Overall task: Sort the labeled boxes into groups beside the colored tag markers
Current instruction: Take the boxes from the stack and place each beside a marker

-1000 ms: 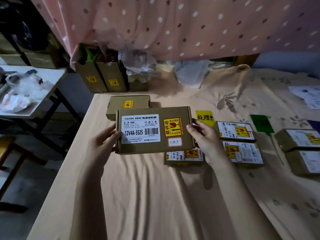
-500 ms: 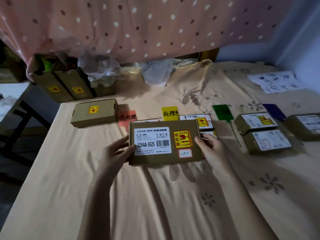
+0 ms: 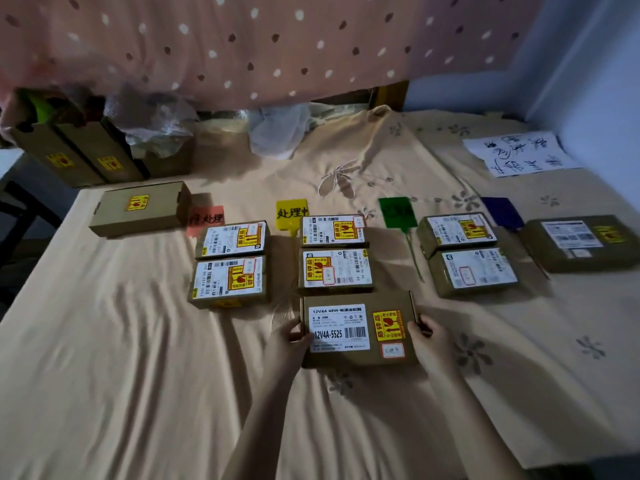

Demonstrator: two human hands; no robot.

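Here, both hands, left [image 3: 289,344] and right [image 3: 431,341], fingers clamped on a brown box [image 3: 358,330], white label reading "12V4A-5525", yellow sticker beside it.

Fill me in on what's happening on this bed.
A person is sorting labeled brown cardboard boxes beside colored tags. The left hand and right hand grip the ends of a large cardboard box marked 12V4A-5525, placed in line below two smaller boxes by the yellow tag. Two boxes each sit by the red tag and green tag.
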